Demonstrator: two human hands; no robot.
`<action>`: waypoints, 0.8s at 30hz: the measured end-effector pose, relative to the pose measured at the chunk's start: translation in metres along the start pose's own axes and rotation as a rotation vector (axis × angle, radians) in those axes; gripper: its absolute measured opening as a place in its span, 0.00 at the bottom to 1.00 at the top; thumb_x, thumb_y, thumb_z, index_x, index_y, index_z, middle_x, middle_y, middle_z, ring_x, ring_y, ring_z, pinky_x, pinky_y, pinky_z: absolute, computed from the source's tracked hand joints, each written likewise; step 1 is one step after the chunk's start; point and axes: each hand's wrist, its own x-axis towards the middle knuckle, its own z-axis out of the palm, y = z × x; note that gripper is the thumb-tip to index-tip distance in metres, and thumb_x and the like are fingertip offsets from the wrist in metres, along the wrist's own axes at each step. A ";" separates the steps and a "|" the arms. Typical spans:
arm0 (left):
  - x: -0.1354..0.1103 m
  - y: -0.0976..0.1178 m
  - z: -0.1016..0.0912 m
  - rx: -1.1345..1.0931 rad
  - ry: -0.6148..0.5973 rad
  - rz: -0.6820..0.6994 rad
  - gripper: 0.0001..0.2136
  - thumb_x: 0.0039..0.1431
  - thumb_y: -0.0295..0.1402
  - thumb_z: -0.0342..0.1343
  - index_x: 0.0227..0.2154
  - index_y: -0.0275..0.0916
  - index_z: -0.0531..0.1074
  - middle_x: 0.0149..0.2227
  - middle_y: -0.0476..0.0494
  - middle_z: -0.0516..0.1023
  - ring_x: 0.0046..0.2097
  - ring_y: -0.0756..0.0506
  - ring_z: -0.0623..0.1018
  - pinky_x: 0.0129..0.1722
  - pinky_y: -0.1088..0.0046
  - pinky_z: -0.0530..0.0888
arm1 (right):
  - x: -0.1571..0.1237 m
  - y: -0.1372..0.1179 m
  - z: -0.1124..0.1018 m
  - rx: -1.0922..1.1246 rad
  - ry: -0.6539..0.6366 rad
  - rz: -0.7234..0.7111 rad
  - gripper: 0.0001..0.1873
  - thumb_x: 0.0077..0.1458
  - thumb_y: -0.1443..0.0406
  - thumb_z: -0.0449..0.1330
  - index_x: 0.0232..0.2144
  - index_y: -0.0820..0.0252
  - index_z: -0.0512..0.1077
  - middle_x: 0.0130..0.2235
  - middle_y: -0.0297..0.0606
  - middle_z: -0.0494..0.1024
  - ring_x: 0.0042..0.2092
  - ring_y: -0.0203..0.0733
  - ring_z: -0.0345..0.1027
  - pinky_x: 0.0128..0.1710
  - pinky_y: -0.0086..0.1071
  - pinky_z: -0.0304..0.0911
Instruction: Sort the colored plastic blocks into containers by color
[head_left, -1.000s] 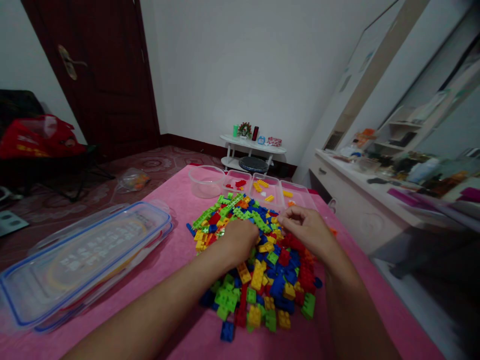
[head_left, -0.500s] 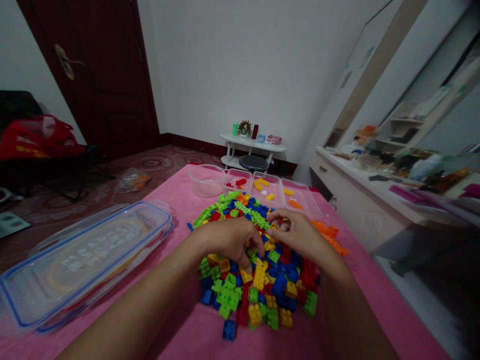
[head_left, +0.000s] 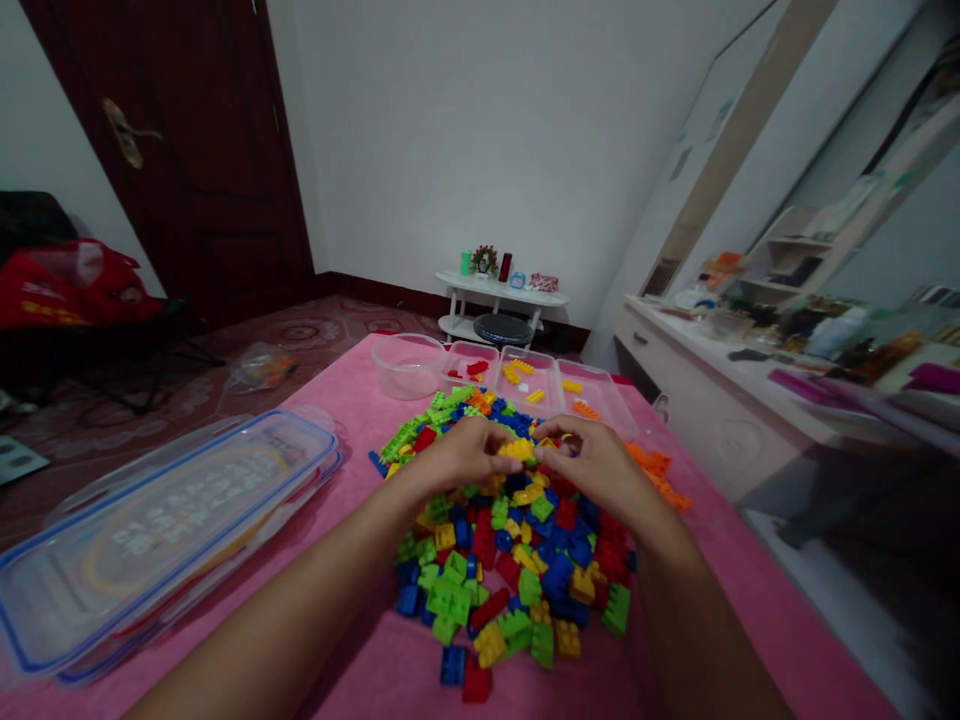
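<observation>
A large heap of toy building bricks [head_left: 450,600] in green, yellow, blue and red lies on a pink-covered table. Above its middle, my left hand [head_left: 471,452] pinches a yellow building brick [head_left: 517,450] between thumb and fingers. Close by on the right, my right hand [head_left: 589,455] is curled, its thumb tip near the end of that brick. A second yellow building brick [head_left: 550,443] shows between the right hand's fingers, partly hidden by them. Both hands face each other with only a small gap between.
Behind the heap stand a clear round tub [head_left: 409,368] and a clear divided tray [head_left: 559,385] with a few red, yellow and orange bricks. Orange bricks [head_left: 658,475] lie to the right. Stacked blue-rimmed lids [head_left: 172,540] fill the left side. A cluttered dresser [head_left: 675,350] stands at right.
My left hand has risen from the heap with a yellow brick and moved toward my right hand. Bricks at the heap's front have shifted; a red one now lies beside the front blue one.
</observation>
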 end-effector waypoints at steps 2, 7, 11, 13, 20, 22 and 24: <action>0.003 -0.004 -0.008 -0.222 0.029 -0.051 0.17 0.52 0.46 0.57 0.28 0.33 0.74 0.22 0.51 0.68 0.23 0.53 0.66 0.23 0.79 0.64 | 0.001 0.001 0.002 0.035 0.030 -0.004 0.14 0.48 0.62 0.60 0.38 0.60 0.75 0.25 0.32 0.71 0.24 0.33 0.60 0.22 0.27 0.53; -0.002 -0.001 -0.011 -0.436 -0.103 -0.112 0.22 0.48 0.53 0.59 0.26 0.34 0.74 0.22 0.51 0.68 0.23 0.54 0.65 0.22 0.80 0.63 | -0.001 -0.006 0.014 0.180 -0.058 0.001 0.30 0.47 0.64 0.61 0.55 0.55 0.66 0.30 0.31 0.70 0.23 0.31 0.58 0.20 0.25 0.51; -0.003 -0.003 -0.009 -0.322 -0.189 -0.112 0.23 0.46 0.54 0.59 0.20 0.35 0.72 0.17 0.53 0.63 0.21 0.54 0.62 0.20 0.79 0.62 | -0.004 -0.015 0.021 0.147 -0.174 -0.017 0.23 0.47 0.66 0.60 0.48 0.57 0.72 0.21 0.26 0.62 0.20 0.30 0.52 0.18 0.24 0.44; -0.002 -0.005 -0.009 -0.291 -0.159 -0.125 0.23 0.46 0.54 0.58 0.20 0.34 0.72 0.17 0.53 0.62 0.21 0.54 0.62 0.20 0.78 0.61 | -0.004 -0.015 0.023 0.192 -0.191 0.005 0.17 0.47 0.66 0.59 0.42 0.58 0.74 0.19 0.25 0.60 0.20 0.30 0.52 0.18 0.24 0.44; 0.003 -0.008 -0.017 -0.411 0.128 -0.090 0.21 0.46 0.50 0.60 0.28 0.33 0.75 0.22 0.51 0.68 0.24 0.53 0.66 0.22 0.79 0.64 | 0.019 0.016 0.028 0.289 -0.164 0.113 0.15 0.46 0.63 0.61 0.39 0.60 0.70 0.21 0.26 0.69 0.19 0.32 0.61 0.18 0.24 0.55; 0.004 -0.006 -0.019 -0.455 0.197 -0.107 0.20 0.46 0.49 0.61 0.28 0.33 0.75 0.23 0.51 0.68 0.24 0.53 0.67 0.23 0.80 0.65 | 0.038 0.025 0.022 0.221 -0.149 0.143 0.14 0.46 0.64 0.62 0.37 0.61 0.70 0.18 0.25 0.68 0.18 0.32 0.62 0.17 0.24 0.55; 0.004 -0.005 -0.020 -0.500 0.242 -0.136 0.19 0.46 0.47 0.62 0.30 0.33 0.75 0.25 0.49 0.71 0.26 0.53 0.69 0.24 0.80 0.66 | 0.060 0.031 0.014 0.141 -0.131 0.171 0.12 0.45 0.66 0.63 0.35 0.62 0.71 0.16 0.25 0.67 0.17 0.32 0.62 0.16 0.24 0.56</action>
